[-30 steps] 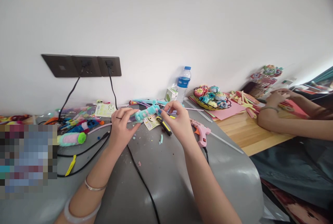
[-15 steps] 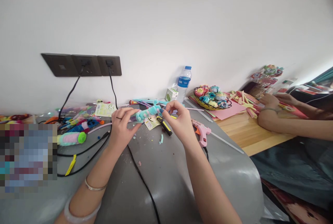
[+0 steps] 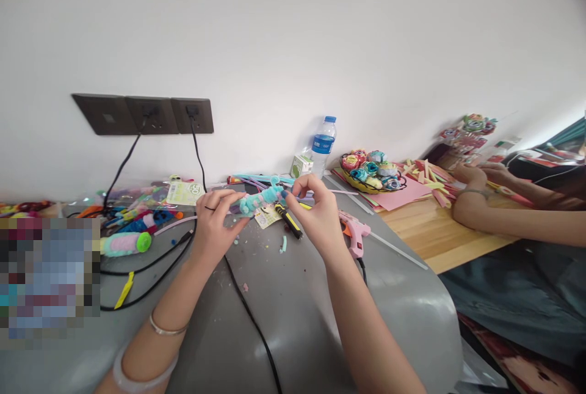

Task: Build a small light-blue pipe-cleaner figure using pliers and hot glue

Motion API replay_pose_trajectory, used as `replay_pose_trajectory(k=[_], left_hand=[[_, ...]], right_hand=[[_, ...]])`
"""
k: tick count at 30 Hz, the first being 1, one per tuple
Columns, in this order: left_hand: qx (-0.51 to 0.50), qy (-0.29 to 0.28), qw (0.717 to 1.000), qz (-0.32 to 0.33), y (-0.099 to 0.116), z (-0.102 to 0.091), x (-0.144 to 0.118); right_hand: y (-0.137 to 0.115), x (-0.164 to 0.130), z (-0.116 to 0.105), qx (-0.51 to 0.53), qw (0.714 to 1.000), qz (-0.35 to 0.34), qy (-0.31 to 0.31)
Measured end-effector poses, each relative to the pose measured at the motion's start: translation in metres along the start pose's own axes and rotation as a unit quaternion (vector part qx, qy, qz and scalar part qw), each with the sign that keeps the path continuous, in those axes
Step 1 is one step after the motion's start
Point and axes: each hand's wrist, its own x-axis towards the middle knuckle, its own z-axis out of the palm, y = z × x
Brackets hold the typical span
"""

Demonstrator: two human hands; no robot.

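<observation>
Between my hands, above the grey table (image 3: 293,296), is a fuzzy light-blue and pink pipe-cleaner figure (image 3: 260,200). My left hand (image 3: 217,217) is closed on its left end. My right hand (image 3: 315,207) pinches its right end, with a small dark-blue bit at the fingertips; whether that belongs to the figure I cannot tell. Below the figure lie a black-and-yellow tool (image 3: 290,222) and a small printed card (image 3: 267,218). A pink glue gun (image 3: 356,234) rests right of my right wrist. A short light-blue scrap (image 3: 284,244) and tiny bits are scattered on the table.
Black cables (image 3: 256,324) cross the table from the wall sockets (image 3: 151,115). A water bottle (image 3: 323,146), a small box (image 3: 301,166) and a basket of paper flowers (image 3: 372,171) stand along the wall. At the right, another person's arms (image 3: 494,214) work over a wooden table (image 3: 419,229).
My hands and the pipe-cleaner figure stay almost in place. The other person's hands at the right have shifted slightly.
</observation>
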Motion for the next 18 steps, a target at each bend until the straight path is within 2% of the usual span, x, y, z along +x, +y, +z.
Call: replay_pose_trajectory(k=[10,18], left_hand=[[-0.004,0.008,1.0,0.012,0.0026,-0.0019,0.0019],[0.003,0.018,1.0,0.018,0.0013,-0.0009,0.001]], right_hand=[[-0.0023,-0.0003,-0.0006,-0.005,1.0,0.003,-0.03],[0.0008,-0.0009,-0.0043,0.035,0.999,0.02,-0.018]])
